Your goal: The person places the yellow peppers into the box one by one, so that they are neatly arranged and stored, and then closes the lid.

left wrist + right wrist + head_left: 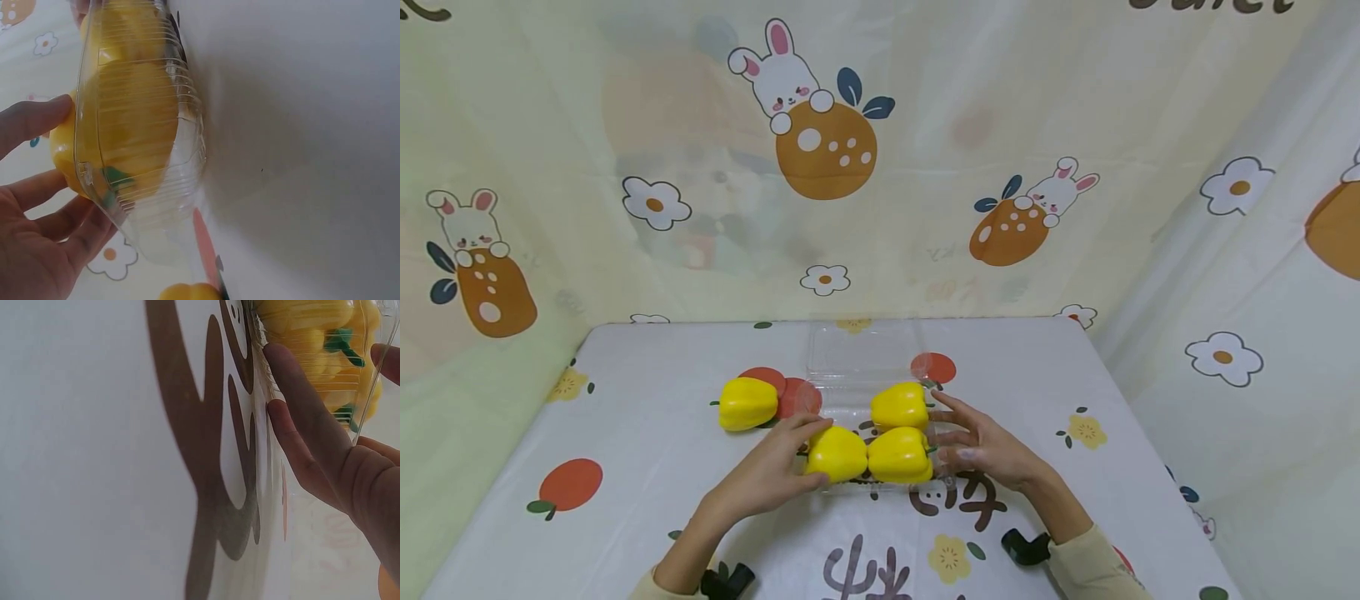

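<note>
In the head view a clear plastic clamshell box (848, 393) lies with its lid (867, 350) folded back. Inside sit three yellow bell peppers: one at the front left (837, 455), one at the front right (900, 456), one behind on the right (900, 406). My left hand (773, 463) holds the front left pepper between thumb and fingers, at the box's left end. The left wrist view shows its thumb (47, 117) on that pepper above the rim. My right hand (988, 444) touches the box's right end with fingers mostly extended.
Another yellow bell pepper (748, 404) lies on the table left of the box. The printed white tablecloth (647, 450) covers the tabletop. Patterned curtains (910, 233) hang at the back and sides. Black devices (1026, 547) sit by both wrists.
</note>
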### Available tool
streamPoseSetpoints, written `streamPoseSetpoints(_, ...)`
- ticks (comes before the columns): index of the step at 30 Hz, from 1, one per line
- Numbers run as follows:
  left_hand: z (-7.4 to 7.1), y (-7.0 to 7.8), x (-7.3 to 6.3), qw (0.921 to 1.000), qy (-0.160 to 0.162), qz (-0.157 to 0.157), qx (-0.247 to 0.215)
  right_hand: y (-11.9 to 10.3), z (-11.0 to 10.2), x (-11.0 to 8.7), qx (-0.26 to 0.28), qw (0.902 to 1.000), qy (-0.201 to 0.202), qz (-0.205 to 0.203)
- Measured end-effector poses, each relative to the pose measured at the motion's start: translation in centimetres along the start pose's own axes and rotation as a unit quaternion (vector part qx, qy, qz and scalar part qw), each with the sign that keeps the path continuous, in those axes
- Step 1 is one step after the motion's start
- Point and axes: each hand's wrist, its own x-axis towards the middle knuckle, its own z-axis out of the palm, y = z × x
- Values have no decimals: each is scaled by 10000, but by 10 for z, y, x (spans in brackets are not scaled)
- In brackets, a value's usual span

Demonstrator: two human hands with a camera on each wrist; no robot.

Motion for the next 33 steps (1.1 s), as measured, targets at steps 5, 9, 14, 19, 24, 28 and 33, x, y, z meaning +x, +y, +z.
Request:
streamPoseSetpoints(5,1,2,0,10000,-24,-44,34,-1,0,0,-31,10000,2,17)
streamPoseSetpoints(9,1,4,0,9999,-48,-31,84,0,1,0,-82,10000,36,18)
streamPoseSetpoints(14,0,6,1,9997,-138,-76,186,1,0,0,-95,9999,54,28)
streamPoseSetpoints(19,0,7,3,9995,-202,-203,144,1,0,0,-118,9999,41,-16)
streamPoseSetpoints(24,0,8,3,9994,-227,-241,132,2,0,1,-114,9999,57,6)
streamPoseSetpoints(28,0,9,2,9989,-294,-238,261,3,0,1,-137,9999,56,24)
streamPoseSetpoints(33,0,10,2,9985,-340,-238,367,3,0,0,-126,9999,34,-28)
